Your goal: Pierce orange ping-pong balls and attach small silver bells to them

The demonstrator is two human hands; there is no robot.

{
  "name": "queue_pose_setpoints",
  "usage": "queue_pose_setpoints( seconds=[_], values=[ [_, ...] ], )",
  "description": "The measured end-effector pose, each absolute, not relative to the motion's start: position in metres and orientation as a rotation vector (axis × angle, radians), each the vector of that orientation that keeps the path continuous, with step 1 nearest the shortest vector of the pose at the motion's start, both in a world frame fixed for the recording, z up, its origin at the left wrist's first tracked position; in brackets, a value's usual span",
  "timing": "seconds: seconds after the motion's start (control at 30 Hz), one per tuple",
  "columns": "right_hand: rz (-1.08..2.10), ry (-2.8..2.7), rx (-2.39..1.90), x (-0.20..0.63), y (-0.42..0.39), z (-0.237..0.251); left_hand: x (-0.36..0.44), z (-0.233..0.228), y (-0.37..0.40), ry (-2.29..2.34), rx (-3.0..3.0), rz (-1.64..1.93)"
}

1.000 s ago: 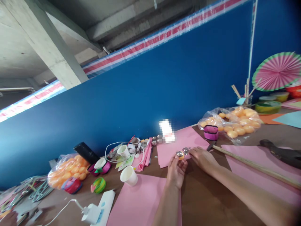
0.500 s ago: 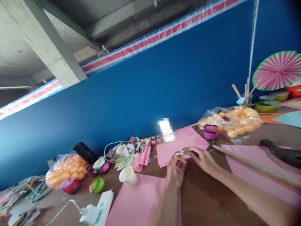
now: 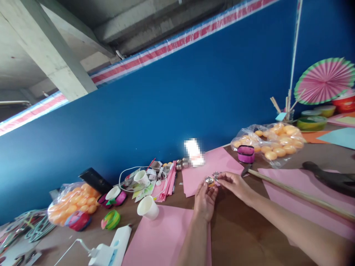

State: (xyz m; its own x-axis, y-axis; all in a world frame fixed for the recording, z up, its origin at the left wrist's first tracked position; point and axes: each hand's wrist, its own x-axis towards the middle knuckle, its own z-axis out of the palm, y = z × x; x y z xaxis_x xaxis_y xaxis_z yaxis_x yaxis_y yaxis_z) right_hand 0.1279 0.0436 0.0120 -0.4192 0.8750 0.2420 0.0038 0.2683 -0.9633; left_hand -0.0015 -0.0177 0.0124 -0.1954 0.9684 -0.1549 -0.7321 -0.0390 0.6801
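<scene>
My left hand (image 3: pixel 205 202) is closed around a small orange ball (image 3: pixel 211 184), partly covered with a shiny silver layer (image 3: pixel 208 180). Its thumb and fingertips cradle the ball from below, above the brown table. Just to the right, my right hand (image 3: pixel 235 186) pinches at a small crinkled silver piece (image 3: pixel 215 176), whose exact kind is too small to make out. That piece is close beside the ball; whether the two touch I cannot tell. Behind both hands lies a pink paper sheet (image 3: pixel 222 160).
A hammer (image 3: pixel 291 191) lies at right, by a bag of orange balls (image 3: pixel 280 151). Left of my hands stand a white paper cup (image 3: pixel 148 207) and a power strip (image 3: pixel 122 238). Silver balls (image 3: pixel 180 165), a pixelated bright patch (image 3: pixel 194 152) and a blue wall (image 3: pixel 166 111) are behind.
My right fingertips have come slightly nearer the ball, along with the silver piece. The whole view has shifted a little; my left hand keeps its hold on the ball.
</scene>
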Motion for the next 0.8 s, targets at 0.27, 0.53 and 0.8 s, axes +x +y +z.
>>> queue_pose_setpoints(
  seconds=[0.27, 0.53, 0.8],
  values=[
    [1.211, -1.743, -0.776, 0.127, 0.0412, 0.0134, 0.0008, 0.0142, -0.0194, 0.797, 0.431, 1.603],
    [1.198, -1.705, -0.827, 0.1263, 0.0446, 0.011, 0.0007, 0.0141, -0.0202, 0.787, 0.432, 1.61],
    [1.322, -1.722, -0.768, 0.1251, 0.0382, 0.0156, 0.0018, 0.017, -0.0213, 0.811, 0.437, 1.6]
  ],
)
